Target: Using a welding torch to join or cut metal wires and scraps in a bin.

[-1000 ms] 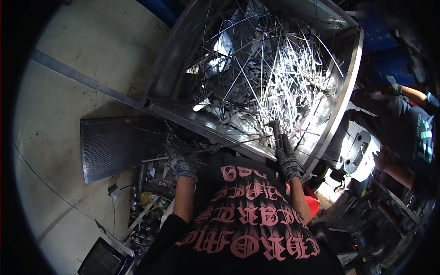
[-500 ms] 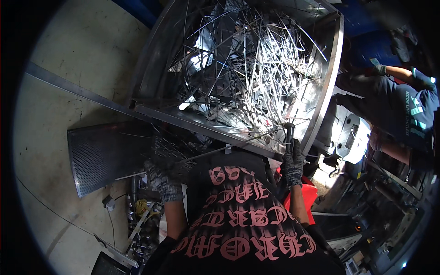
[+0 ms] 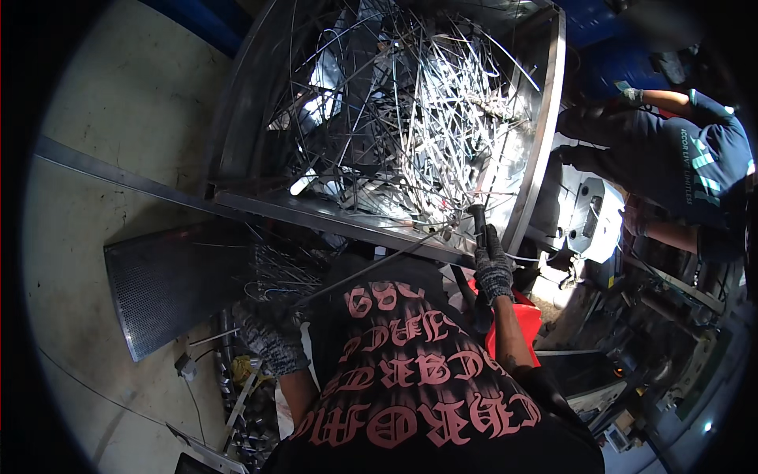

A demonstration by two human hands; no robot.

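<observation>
Gripping a dark tool handle (image 3: 477, 217) at the near rim of the metal bin (image 3: 545, 158), gloved right hand (image 3: 493, 268) closed; left hand (image 3: 268, 336) low beside perforated sheet (image 3: 170, 280), grip indiscernible; tangled wire rods (image 3: 426, 126) remain heaped inside, little apparently cleared

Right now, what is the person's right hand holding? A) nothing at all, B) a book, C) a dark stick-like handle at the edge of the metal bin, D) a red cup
C: the gloved right hand is wrapped around a dark handle that points up at the rim of the metal bin full of tangled wires.
</observation>
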